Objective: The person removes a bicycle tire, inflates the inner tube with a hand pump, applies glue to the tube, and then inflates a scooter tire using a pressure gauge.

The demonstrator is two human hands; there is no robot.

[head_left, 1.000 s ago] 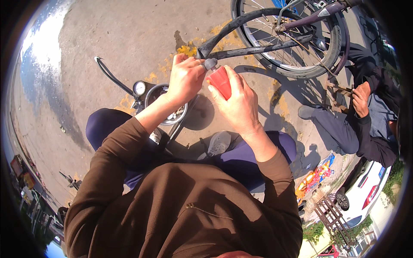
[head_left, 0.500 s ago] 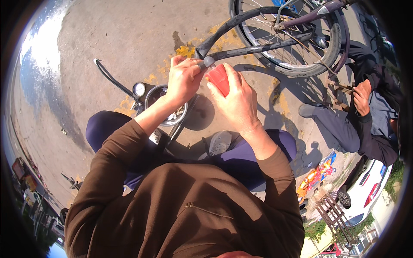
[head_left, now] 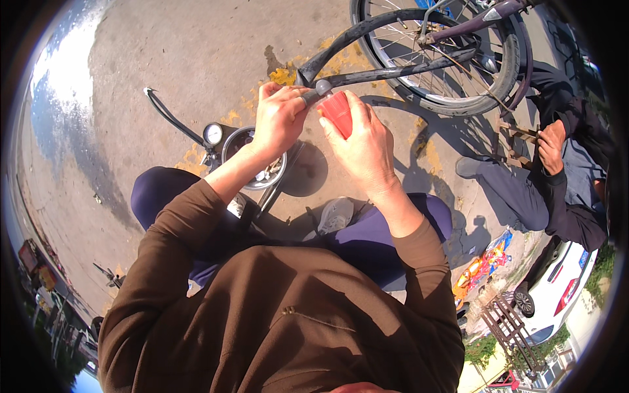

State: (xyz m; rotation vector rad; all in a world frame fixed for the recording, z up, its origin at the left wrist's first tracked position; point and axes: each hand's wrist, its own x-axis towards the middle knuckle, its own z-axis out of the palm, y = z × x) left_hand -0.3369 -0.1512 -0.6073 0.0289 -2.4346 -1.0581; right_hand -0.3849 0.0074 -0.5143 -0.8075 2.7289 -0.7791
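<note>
A black inner tube (head_left: pixel 401 73) stretches from the bicycle wheel to my hands. My left hand (head_left: pixel 278 121) is closed on its near end, and a grey stretch of rubber lies across its fingertips. In my right hand (head_left: pixel 362 147) is a red bottle-like thing (head_left: pixel 337 115), gripped between thumb and fingers. A rounded grey tip (head_left: pixel 324 86) shows at its upper end, right by the rubber; whether the two touch I cannot tell.
Below my left hand stands a bucket (head_left: pixel 283 171) of small bits, beside a floor pump with a round gauge (head_left: pixel 213 133) and black hose. A bicycle wheel (head_left: pixel 452 98) fills the upper right. Another person's hand (head_left: pixel 552 147) is at the right, near a wooden stool.
My right hand has shifted slightly to the right and down with the red bottle-like thing. My left hand stays nearly in place on the inner tube.
</note>
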